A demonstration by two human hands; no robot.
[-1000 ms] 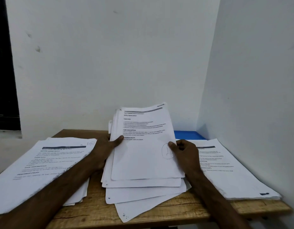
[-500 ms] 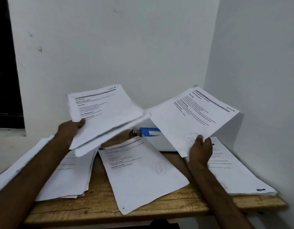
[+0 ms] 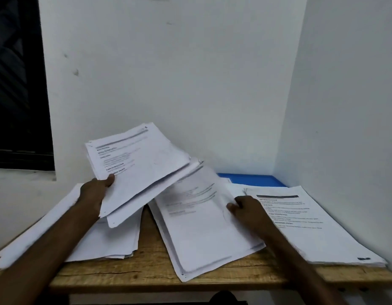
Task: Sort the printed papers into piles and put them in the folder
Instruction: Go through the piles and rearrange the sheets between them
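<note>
Beside the middle pile (image 3: pixel 204 227), the right hand (image 3: pixel 248 211) now pinches its top sheet, no longer lifting a page. Left of it, the left hand (image 3: pixel 96 192) grips a raised sheaf (image 3: pixel 137 164). Bare worktop (image 3: pixel 146 267) shows along the near edge; the blue folder (image 3: pixel 252 179) lies behind.

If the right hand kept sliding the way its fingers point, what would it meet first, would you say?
Probably the held sheaf in the left hand: the right hand, on the middle pile, points left and away. Depth is unclear; it might pass underneath.
</note>
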